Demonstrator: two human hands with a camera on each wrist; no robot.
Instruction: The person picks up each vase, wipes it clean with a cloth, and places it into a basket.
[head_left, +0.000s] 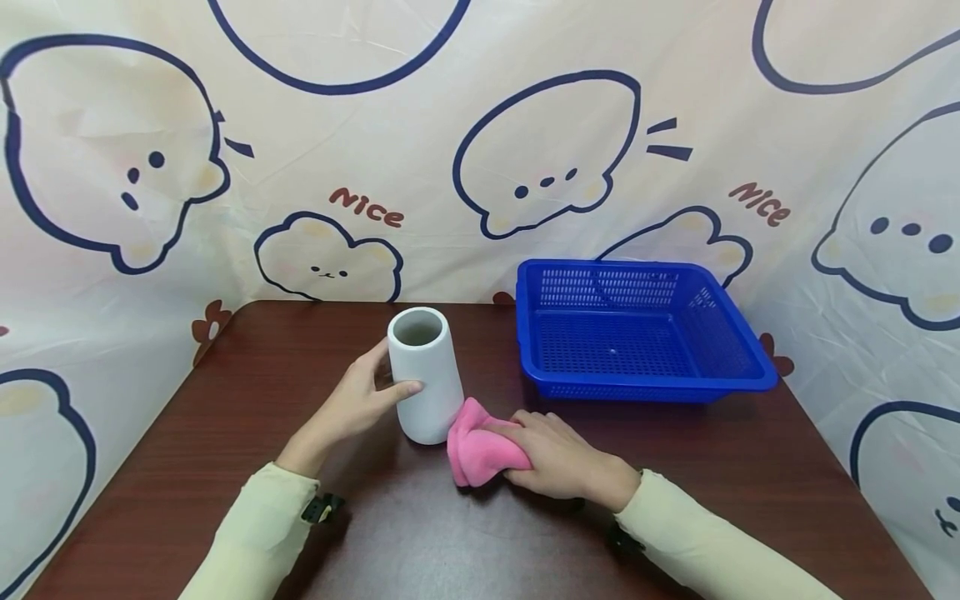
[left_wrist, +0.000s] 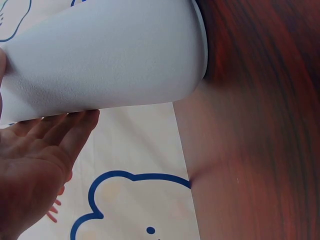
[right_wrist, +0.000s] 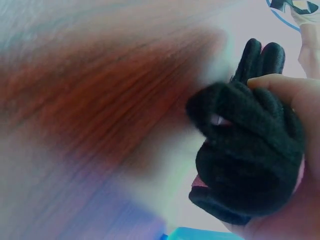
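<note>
A white tapered vase (head_left: 427,375) with a round open mouth stands on the table, leaning slightly. My left hand (head_left: 365,394) grips its left side, thumb across the front; its fingers (left_wrist: 80,131) lie along the vase wall in the left wrist view. My right hand (head_left: 558,454) holds a bunched pink cloth (head_left: 483,450) just right of the vase's base. The cloth's upper fold overlaps the vase's lower right side in the head view. In the right wrist view the folded cloth (right_wrist: 250,155) looks nearly black, with pink at its edges, and the thumb presses on it.
Behind my right hand, a blue perforated plastic basket (head_left: 611,350) sits at the back right of the dark brown wooden table (head_left: 420,533). A pale curtain (head_left: 427,167) with cartoon drawings hangs close around the table's back and sides.
</note>
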